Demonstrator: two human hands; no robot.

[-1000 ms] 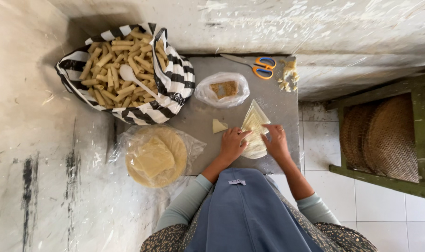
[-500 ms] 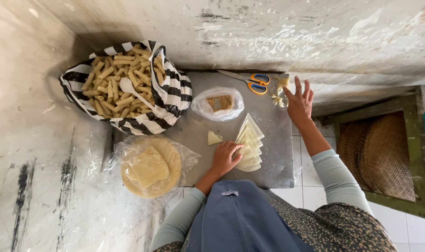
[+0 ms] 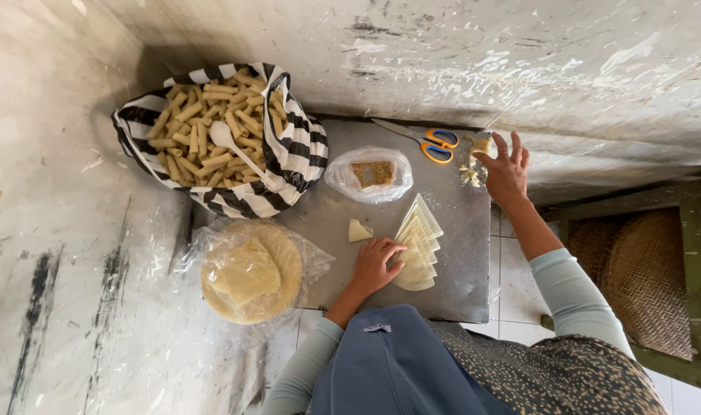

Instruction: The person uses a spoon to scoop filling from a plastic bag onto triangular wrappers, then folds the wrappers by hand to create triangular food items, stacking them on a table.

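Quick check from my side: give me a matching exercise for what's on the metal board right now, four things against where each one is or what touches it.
Things:
1. scissors
2. fanned pastry sheets
3. white spoon
4. round wrapper stack

Places:
A. in the striped bag of rolled sticks
B. under the left hand
C. inside clear plastic, near-left of the board
D. far edge, beside the right hand

Pairs: 1-D, 2-B, 3-A, 4-C

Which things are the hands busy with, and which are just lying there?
In use: left hand on fanned pastry sheets; right hand at the paste cup.

Lying about: scissors, striped bag of rolls, crumb bag, wrapper stack.
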